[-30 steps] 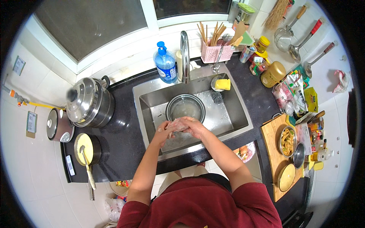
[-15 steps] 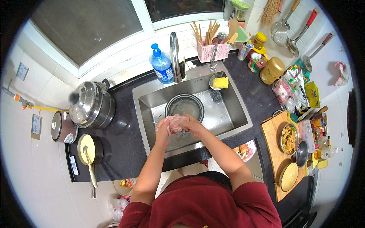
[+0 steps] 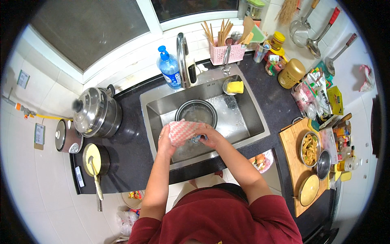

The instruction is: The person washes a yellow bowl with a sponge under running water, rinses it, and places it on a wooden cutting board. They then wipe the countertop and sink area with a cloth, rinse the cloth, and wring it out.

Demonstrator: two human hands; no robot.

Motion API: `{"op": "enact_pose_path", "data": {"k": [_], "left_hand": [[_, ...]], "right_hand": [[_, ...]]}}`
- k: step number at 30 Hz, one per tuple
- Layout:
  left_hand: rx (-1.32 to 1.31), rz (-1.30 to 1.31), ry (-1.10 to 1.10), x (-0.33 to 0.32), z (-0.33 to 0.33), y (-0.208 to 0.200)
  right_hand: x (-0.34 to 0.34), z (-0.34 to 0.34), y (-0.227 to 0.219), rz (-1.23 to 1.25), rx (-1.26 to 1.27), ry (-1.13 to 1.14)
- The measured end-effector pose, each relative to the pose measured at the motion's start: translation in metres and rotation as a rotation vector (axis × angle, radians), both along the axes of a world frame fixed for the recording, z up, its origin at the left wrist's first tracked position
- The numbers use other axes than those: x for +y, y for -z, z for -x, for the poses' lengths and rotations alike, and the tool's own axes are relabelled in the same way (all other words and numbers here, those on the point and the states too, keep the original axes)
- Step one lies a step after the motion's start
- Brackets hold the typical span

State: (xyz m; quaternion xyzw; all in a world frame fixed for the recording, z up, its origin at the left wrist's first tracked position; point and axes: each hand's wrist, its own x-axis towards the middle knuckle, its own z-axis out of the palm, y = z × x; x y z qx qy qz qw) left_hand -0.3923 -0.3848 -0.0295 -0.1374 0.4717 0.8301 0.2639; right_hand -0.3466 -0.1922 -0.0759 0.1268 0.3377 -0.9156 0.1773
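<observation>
Over the front part of the steel sink, a red-and-white striped dishcloth is stretched between my hands. My left hand grips its left end, fingers partly behind the fabric. At the other end, my right hand is closed on the cloth. A small blue-grey bit shows under the right fingers; I cannot tell whether it belongs to the cloth. Just beyond, a dark-rimmed round pan with cloudy water lies on the sink bottom, apart from both hands.
Behind the sink stand a tap, a blue soap bottle and a pink chopstick basket. A yellow sponge sits at the back right corner. Left are a steamer pot and a saucepan; right, a cutting board with bowls.
The bunched cloth has been spread wider and lifted slightly. My left hand has moved a little left, and the blue-grey bit by the right fingers shows more.
</observation>
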Motion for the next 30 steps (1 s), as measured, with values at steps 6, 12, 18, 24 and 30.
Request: {"op": "enact_pose_path", "data": {"k": [6,12,18,24,30], "left_hand": [[0.01,-0.149,-0.12,-0.019,0.019,0.019],[0.172,-0.069,0.048,-0.027,0.011,0.001],[0.258,0.294,0.222,-0.019,0.005,0.004],[0.428,0.487,0.171,-0.012,0.013,-0.001],[0.396,0.374,0.148,-0.007,0.017,-0.01]], "right_hand": [[0.011,-0.004,0.003,0.153,-0.265,0.226],[0.037,0.001,0.021,0.068,-0.217,0.286],[0.028,0.008,-0.008,-0.098,-0.141,0.218],[0.017,0.015,-0.026,-0.537,0.075,0.333],[0.022,0.02,-0.004,-0.158,0.052,0.337]]}}
